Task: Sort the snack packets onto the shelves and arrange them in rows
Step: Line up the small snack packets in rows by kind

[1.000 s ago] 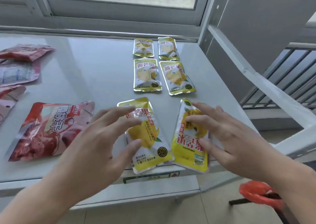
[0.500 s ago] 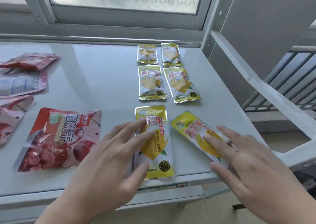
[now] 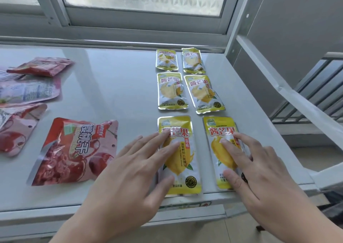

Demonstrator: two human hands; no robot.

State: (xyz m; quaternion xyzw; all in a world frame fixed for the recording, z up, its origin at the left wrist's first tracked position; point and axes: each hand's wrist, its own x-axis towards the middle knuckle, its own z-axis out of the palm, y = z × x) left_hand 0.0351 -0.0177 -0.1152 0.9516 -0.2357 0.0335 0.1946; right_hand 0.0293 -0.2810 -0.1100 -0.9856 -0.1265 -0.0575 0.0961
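Two yellow mango packets lie side by side near the front edge of the grey shelf point(image 3: 115, 87). My left hand point(image 3: 130, 170) rests flat on the left packet point(image 3: 185, 150), fingers spread. My right hand point(image 3: 259, 172) presses flat on the right packet point(image 3: 220, 129), which lies straight, label upright. Behind them several more yellow mango packets form two columns: a middle pair point(image 3: 171, 91) point(image 3: 204, 93) and a back pair point(image 3: 166, 59) point(image 3: 193, 60). A big red cherry packet point(image 3: 74, 150) lies left of my left hand.
More red and pink packets point(image 3: 37, 89) are heaped loosely at the shelf's left edge. A window frame point(image 3: 141, 25) runs along the back. The shelf's white upright and slanted brace point(image 3: 278, 83) bound the right side; a railing shows beyond.
My right hand turned the right mango packet from upside down and askew to straight and upright. My left hand straightened the left packet. The view moved closer.
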